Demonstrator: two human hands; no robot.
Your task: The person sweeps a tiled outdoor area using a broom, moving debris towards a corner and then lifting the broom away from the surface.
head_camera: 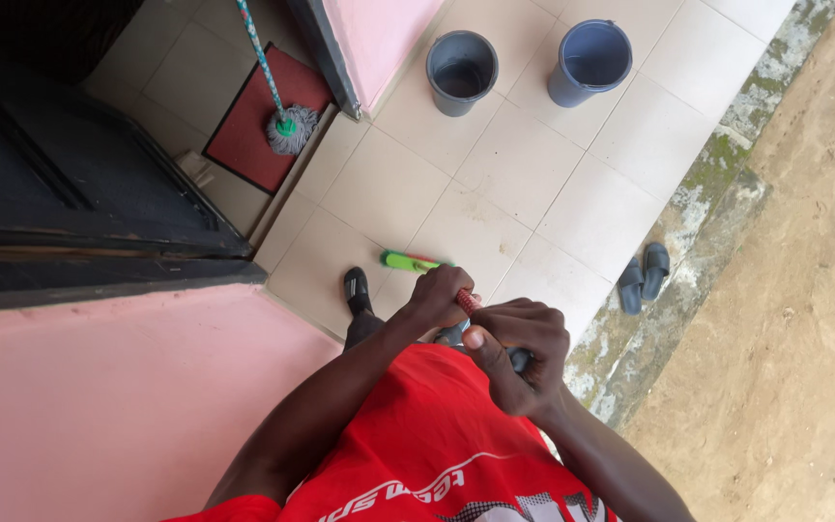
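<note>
While hands (495, 329) grip handle (468, 301), buckets (462, 70) hold water.

One head-worn view looks steeply down, close over the hands, onto the tiled floor (495, 208).

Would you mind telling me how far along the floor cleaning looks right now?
Done: nothing shows; no wet patches visible. In hand: left hand and right hand grip the green-headed tool's handle. Left: the mop leans by the doorway, two buckets stand untouched.
</note>
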